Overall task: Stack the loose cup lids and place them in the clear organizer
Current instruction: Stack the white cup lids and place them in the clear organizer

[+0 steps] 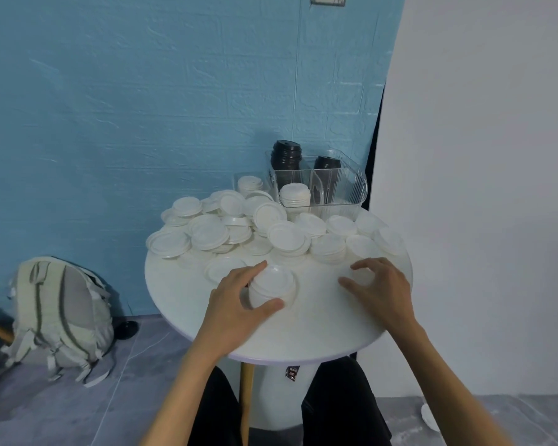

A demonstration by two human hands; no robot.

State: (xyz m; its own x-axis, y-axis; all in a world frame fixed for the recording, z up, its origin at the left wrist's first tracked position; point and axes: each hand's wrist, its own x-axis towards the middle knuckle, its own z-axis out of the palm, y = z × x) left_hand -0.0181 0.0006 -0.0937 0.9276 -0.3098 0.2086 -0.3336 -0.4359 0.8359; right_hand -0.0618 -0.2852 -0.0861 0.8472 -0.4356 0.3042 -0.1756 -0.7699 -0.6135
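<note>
Several loose white cup lids (239,223) lie heaped across the far half of the round white table (303,336). My left hand (236,300) grips a short stack of white lids (273,284) standing on the table near the front, thumb on its near side and fingers on its left. To the right, my right hand (382,286) arches over what looks like a single white lid (363,275), fingers and thumb curled round it. The clear organizer (351,191) stands at the table's back right, holding a white lid stack (295,194) and two black lid stacks (285,157).
A second white lid stack (250,185) stands left of the organizer, against the blue wall. A pale backpack (62,313) leans on the floor at the left. A white panel (480,188) rises close to the table's right edge. My knees are under the near rim.
</note>
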